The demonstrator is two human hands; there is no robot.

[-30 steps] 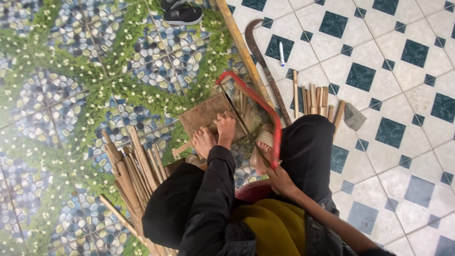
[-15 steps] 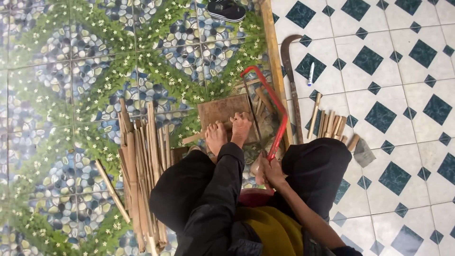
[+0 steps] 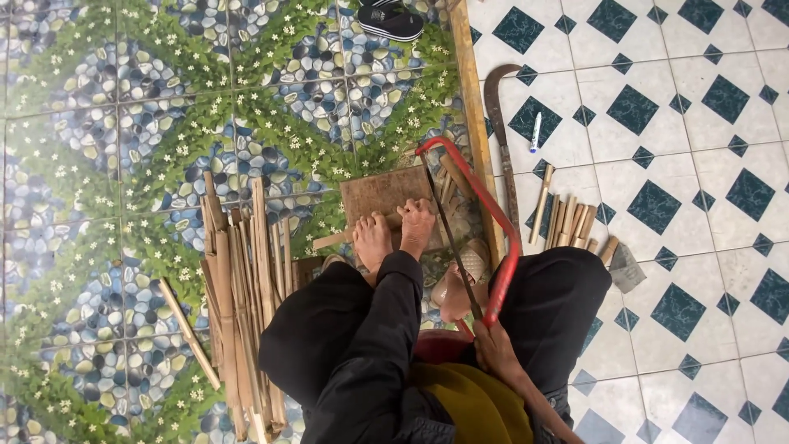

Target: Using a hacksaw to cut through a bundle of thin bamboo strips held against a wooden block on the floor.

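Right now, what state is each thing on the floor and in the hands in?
Red-framed hacksaw: gripped by right hand, tilted over the board.
Left hand: pressing on the flat brown wooden board.
Long split bamboo strips: piled loosely.
Short cut bamboo sticks: lying bundled.
Curved sickle: lying flat, unused.

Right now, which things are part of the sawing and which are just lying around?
In use:
red-framed saw, gripped by the right hand
wooden block, with the left hand on it
strip at the block

Lying about:
pile of split strips
short cut sticks
curved knife
pen
sandal
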